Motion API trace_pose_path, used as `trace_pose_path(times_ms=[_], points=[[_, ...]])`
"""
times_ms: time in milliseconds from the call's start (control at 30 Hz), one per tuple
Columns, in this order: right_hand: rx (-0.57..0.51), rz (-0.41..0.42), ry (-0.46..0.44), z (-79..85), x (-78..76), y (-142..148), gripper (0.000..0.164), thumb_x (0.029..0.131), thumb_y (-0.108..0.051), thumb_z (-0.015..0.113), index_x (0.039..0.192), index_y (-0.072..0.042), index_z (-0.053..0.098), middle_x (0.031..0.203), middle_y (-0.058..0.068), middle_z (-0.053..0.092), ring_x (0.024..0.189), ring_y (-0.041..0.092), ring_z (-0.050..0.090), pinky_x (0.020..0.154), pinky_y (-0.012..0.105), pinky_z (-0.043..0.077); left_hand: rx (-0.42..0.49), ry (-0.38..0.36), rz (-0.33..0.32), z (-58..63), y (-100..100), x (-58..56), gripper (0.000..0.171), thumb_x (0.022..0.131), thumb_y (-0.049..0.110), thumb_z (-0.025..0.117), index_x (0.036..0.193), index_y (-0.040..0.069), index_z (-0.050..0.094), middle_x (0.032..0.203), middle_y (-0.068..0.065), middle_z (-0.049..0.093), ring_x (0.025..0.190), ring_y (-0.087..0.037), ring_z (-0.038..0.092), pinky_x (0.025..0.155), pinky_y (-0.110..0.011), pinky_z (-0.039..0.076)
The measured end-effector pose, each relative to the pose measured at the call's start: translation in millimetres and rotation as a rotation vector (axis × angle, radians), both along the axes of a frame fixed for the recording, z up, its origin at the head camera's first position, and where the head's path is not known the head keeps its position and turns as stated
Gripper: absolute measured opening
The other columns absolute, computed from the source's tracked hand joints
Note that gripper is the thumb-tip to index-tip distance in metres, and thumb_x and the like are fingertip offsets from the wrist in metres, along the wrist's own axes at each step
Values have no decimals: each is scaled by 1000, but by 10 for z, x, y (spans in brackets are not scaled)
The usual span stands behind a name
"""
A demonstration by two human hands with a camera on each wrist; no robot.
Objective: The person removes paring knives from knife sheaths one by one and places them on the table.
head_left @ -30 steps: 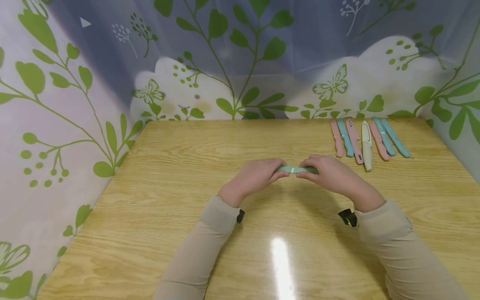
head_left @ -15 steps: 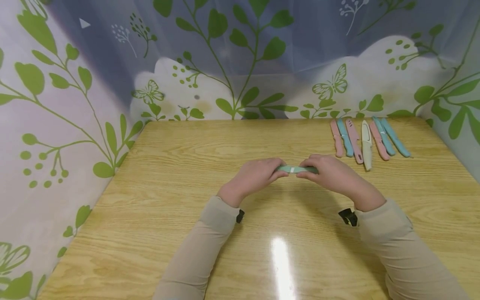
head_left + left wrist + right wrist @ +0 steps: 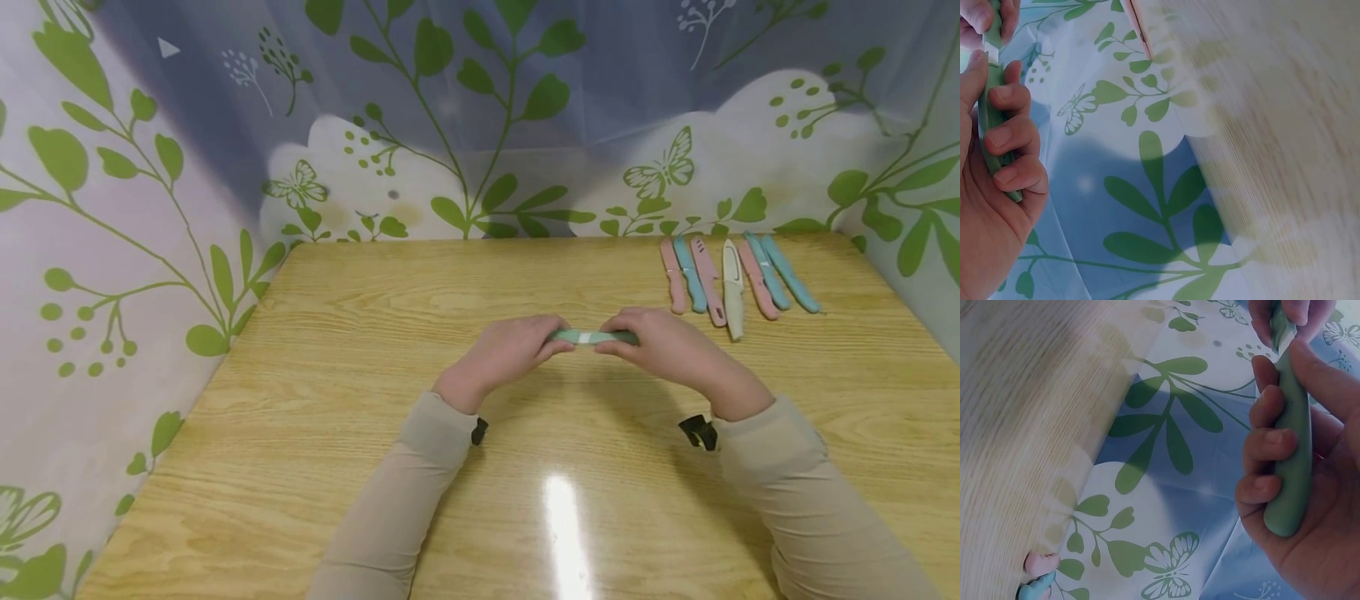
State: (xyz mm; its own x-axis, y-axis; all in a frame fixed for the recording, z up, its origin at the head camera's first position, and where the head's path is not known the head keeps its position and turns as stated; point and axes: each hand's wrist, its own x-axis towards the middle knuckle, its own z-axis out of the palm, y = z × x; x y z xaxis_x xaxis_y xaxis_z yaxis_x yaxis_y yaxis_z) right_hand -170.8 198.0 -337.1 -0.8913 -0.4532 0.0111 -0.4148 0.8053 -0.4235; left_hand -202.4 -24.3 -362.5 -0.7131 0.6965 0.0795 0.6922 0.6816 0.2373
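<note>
A small green knife in a matching sheath is held level above the table between both hands. My left hand (image 3: 510,354) grips the green sheath (image 3: 991,115), with its fingers curled round it. The green handle (image 3: 1294,450) lies in my right hand (image 3: 667,350), whose fingers and thumb wrap round it. Between sheath and handle a short pale band (image 3: 584,337) shows in the head view. The rest of the blade is hidden inside the sheath. Both hands are close together, with the thumbs near the band.
A row of several sheathed knives lies at the back right of the wooden table (image 3: 337,417): pink knives (image 3: 707,283), blue knives (image 3: 791,275) and a cream knife (image 3: 733,292). A leaf-patterned curtain (image 3: 525,108) stands along the table's back edge.
The hands have drawn very slightly apart, and the pale band between sheath and handle looks a little wider. The grip of both hands stays the same.
</note>
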Motion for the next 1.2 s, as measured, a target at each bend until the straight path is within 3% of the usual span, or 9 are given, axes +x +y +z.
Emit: trace_pose_path(times_ms=[1200], points=[[-3, 10, 16, 5, -15, 73, 26, 94, -26, 64, 107, -5, 70, 92, 5, 66, 67, 11, 52, 63, 32, 43, 10, -15, 22, -23, -25, -38, 34, 100, 44, 46, 119, 18, 58, 91, 9, 61, 74, -7, 52, 67, -25, 46]])
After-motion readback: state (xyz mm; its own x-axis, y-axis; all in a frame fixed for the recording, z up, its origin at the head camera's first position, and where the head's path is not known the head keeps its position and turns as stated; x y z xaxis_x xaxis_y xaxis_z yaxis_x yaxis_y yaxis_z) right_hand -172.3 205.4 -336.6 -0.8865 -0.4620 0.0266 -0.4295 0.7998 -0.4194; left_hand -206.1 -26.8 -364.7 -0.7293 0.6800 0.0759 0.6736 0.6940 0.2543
